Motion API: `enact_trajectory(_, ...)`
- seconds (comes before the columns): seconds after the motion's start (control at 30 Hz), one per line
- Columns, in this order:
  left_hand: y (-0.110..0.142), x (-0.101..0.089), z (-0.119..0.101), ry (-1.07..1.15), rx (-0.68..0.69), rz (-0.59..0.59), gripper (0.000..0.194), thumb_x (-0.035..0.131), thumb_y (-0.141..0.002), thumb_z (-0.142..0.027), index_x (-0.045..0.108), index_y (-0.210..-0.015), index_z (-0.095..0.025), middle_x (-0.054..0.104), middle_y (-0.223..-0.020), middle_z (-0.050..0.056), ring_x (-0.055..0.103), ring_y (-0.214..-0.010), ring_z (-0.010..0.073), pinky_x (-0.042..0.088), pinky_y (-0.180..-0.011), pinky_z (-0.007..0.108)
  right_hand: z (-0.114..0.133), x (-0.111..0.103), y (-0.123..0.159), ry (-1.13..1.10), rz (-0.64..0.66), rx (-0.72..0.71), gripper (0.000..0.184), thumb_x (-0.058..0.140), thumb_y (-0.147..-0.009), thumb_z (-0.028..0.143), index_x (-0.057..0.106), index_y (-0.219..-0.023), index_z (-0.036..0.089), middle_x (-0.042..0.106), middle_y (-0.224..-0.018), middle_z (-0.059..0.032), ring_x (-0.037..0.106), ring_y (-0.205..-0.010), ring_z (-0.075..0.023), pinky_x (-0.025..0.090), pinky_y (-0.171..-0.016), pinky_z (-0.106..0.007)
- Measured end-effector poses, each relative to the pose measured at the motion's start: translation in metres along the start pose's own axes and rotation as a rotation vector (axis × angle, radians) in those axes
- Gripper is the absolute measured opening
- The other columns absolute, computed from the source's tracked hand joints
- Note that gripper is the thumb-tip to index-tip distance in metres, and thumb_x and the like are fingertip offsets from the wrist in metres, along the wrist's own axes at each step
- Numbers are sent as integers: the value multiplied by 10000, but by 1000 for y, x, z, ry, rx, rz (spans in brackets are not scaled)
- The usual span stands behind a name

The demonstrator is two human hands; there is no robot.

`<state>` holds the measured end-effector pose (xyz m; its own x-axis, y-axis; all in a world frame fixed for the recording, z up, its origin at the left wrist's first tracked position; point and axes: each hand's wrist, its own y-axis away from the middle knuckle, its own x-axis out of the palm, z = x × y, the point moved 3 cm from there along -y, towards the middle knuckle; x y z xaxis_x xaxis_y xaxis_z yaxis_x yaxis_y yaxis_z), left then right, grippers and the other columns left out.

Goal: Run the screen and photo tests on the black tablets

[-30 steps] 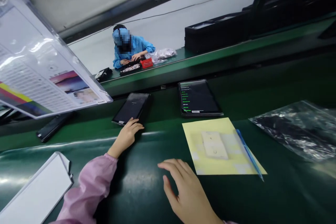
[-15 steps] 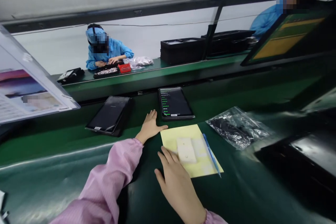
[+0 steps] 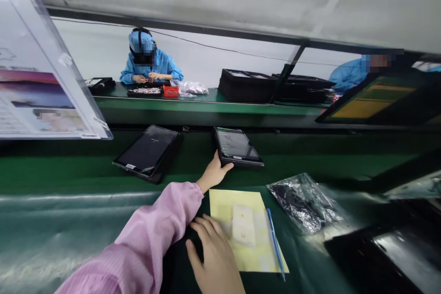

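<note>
My left hand point(image 3: 214, 172) grips the lower left corner of a black tablet point(image 3: 238, 146), its thumb at the near edge and the other fingers partly hidden under the side. Lines of text show on that tablet's screen. My right hand point(image 3: 215, 255) holds nothing; its fingers are stretched out beside the left edge of a yellow sheet point(image 3: 220, 200). On the sheet lie a small whitish block point(image 3: 243, 225) and a blue pen point(image 3: 275, 243). A second tablet point(image 3: 149, 149) with a dark screen rests to the left, on something black.
A clear plastic bag point(image 3: 306, 204) with dark contents lies right of the sheet. Black equipment point(image 3: 379, 248) fills the lower right. A clear-covered poster point(image 3: 44, 78) hangs at left. Across the bench, a person in blue point(image 3: 151, 66) works by a red box point(image 3: 171, 91).
My left hand has moved forward from the bench onto the right-hand tablet and taken hold of its corner. The tablet now looks slightly tilted. The whole view has shifted and levelled.
</note>
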<state>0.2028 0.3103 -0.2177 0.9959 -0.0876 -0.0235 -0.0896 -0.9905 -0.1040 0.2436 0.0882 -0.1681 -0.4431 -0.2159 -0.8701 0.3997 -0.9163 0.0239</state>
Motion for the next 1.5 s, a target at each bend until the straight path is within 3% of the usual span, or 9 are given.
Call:
enact_trajectory(0.2, -2, -10, 4, 523, -153, 40, 435, 649, -938, -406, 579, -1257, -120, 681, -1242, 181, 720, -1034, 257, 613, -917, 454, 0, 2, -3, -44, -24, -63, 308, 521, -982, 171, 689, -1229, 247, 685, -1303, -36, 547, -1348, -267, 498, -1121, -431)
enact_trajectory(0.37, 16, -34, -12, 700, -136, 6, 407, 812, -752, -422, 689, -987, -113, 713, -929, 91, 679, -758, 175, 604, -724, 326, -6, 2, -10, -57, -128, -177, 286, 461, -1010, 196, 696, -1160, 260, 728, -1183, -43, 650, -1204, -245, 566, -1027, -403)
enact_trajectory(0.53, 65, -87, -28, 694, -81, -61, 567, 849, -673, -431, 736, -1140, -131, 744, -1051, 113, 692, -868, 209, 566, -747, 293, -15, -4, -17, -105, -288, -205, 355, 413, -977, 218, 634, -1249, 270, 738, -1151, -64, 726, -1051, -249, 638, -863, -393)
enact_trajectory(0.7, 164, -159, -33, 684, -118, -179, 511, 830, -724, -379, 752, -1203, -218, 762, -1135, 72, 711, -978, 215, 554, -831, 279, -27, 9, -19, -146, -164, -81, 442, 394, -931, 239, 541, -1347, 260, 713, -1113, -102, 750, -834, -242, 649, -672, -354)
enact_trajectory(0.87, 307, -217, -18, 597, -229, -391, 526, 827, -730, -400, 757, -1237, -277, 731, -1274, 66, 651, -1233, 350, 492, -1104, 484, -37, 25, -24, -286, -177, 84, 625, 344, -946, 278, 281, -1562, 193, 617, -1287, -200, 744, -949, -286, 648, -789, -451)
enact_trajectory(0.97, 381, -231, -9, 530, -311, -521, 563, 853, -700, -463, 757, -1236, -320, 682, -1367, 45, 547, -1366, 409, 418, -1183, 561, -25, 28, -23, -520, -130, 74, 649, 373, -993, 397, 188, -1599, 257, 483, -1502, -192, 653, -1220, -311, 592, -978, -509)
enact_trajectory(1.1, 441, -229, -12, 436, -410, -469, 586, 820, -753, -519, 690, -1315, -413, 579, -1491, -27, 421, -1475, 393, 326, -1252, 569, 3, 32, -12, -638, 194, -6, 1068, 663, -885, 577, -79, -1632, 399, 155, -1712, -134, 285, -1533, -398, 464, -1104, -612)
enact_trajectory(1.3, 420, -266, -34, -15, -204, -351, 674, 575, -963, -542, 378, -1579, -350, 270, -1686, -30, 93, -1603, 272, 23, -1328, 458, 25, 47, -6, -558, 326, -58, 1291, 783, -793, 450, -218, -1606, 386, -21, -1727, -147, 159, -1560, -433, 435, -1126, -612)
enact_trajectory(1.5, 313, -298, -24, -44, -56, -287, 703, 529, -958, -397, 313, -1616, -272, 330, -1666, 56, 292, -1555, 270, 281, -1287, 486, 27, 60, -25, -612, 151, 22, 1060, 713, -855, 513, 13, -1639, 370, 246, -1669, -135, 328, -1507, -384, 325, -1180, -678)
